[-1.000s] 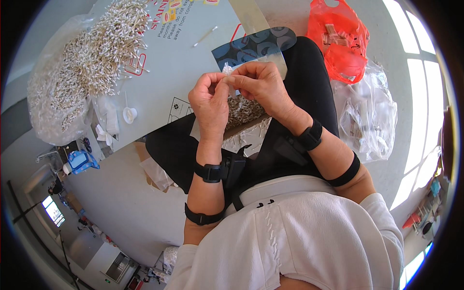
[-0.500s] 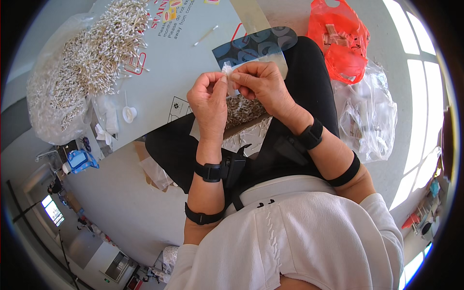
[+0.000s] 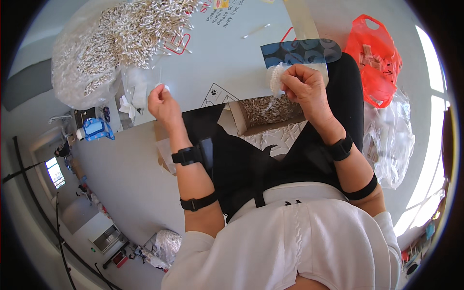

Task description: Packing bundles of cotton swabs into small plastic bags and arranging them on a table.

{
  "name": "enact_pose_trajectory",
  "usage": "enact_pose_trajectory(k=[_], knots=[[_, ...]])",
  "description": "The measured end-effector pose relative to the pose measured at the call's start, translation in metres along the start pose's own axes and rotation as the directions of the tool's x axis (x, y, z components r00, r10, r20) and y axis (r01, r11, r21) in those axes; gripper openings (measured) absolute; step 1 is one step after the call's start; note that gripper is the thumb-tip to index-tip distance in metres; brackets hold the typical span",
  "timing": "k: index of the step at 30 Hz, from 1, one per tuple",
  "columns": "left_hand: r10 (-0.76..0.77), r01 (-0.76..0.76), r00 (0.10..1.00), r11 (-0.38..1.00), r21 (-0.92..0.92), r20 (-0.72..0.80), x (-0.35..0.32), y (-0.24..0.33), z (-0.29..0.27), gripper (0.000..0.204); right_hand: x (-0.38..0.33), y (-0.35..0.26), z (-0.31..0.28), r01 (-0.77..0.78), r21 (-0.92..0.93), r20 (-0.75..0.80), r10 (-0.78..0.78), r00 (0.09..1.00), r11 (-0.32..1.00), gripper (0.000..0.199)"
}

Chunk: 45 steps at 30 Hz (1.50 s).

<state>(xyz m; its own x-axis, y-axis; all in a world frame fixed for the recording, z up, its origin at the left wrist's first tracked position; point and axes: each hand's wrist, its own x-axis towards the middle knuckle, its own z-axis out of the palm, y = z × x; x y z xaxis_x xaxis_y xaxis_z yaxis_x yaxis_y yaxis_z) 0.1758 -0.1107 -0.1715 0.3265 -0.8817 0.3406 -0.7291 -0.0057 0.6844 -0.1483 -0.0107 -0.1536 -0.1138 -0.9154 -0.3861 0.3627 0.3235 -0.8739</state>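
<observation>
My right hand (image 3: pixel 307 87) pinches the top of a small clear bag of white-tipped cotton swabs (image 3: pixel 275 79), held up over the table's near edge. To the left, my left hand (image 3: pixel 166 107) is at a small white round cup (image 3: pixel 166 89), its fingers closed and partly covering it. A thin stick rises from the cup. What exactly those fingers grip is hidden. Below the right hand, an open cardboard box (image 3: pixel 237 118) full of loose swabs (image 3: pixel 270 111) rests at my lap.
A large clear bag (image 3: pixel 63 72) spills a heap of swabs (image 3: pixel 130 36) over the table (image 3: pixel 227 63). One swab (image 3: pixel 256 31) lies alone. A dark blue patterned strip (image 3: pixel 302 52) crosses the right edge. Further right are a red plastic bag (image 3: pixel 374 58) and a clear bag (image 3: pixel 394 140).
My hands have parted. The left has moved left to the white cup, while the right keeps the small bag, now seen more fully. The whole view has shifted.
</observation>
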Motion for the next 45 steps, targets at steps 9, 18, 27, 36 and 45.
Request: enact_pose_trajectory(k=[9, 18, 27, 36, 45], knots=[[-0.083, -0.007, 0.971, 0.926, 0.377, 0.222, 0.047, -0.037, -0.012, 0.01, 0.0, 0.002, 0.0, -0.016, -0.027, -0.024, 0.015, 1.0, 1.0, 0.014], [0.114, -0.321, 0.932, 0.702, 0.635, 0.345, 0.049, -0.011, -0.018, 0.009, 0.001, 0.001, 0.002, -0.037, 0.068, -0.004, 0.037, 0.999, 0.997, 0.014], [0.388, -0.253, 0.759, 0.915, -0.313, 0.523, -0.072, 0.163, 0.013, 0.009, 0.0, 0.006, 0.001, 0.005, 0.094, -0.031, -0.002, 1.0, 0.996, 0.016], [0.642, -0.775, 0.514, 0.632, -0.012, 0.569, -0.125, 0.186, 0.053, 0.01, -0.001, 0.014, 0.007, 0.025, 0.209, -0.155, 0.008, 0.988, 0.978, 0.012], [0.638, -0.765, 0.57, 0.641, 0.052, 0.518, -0.124, 0.184, 0.055, 0.009, -0.001, 0.016, 0.003, -0.009, 0.175, -0.115, 0.029, 0.993, 0.984, 0.006]])
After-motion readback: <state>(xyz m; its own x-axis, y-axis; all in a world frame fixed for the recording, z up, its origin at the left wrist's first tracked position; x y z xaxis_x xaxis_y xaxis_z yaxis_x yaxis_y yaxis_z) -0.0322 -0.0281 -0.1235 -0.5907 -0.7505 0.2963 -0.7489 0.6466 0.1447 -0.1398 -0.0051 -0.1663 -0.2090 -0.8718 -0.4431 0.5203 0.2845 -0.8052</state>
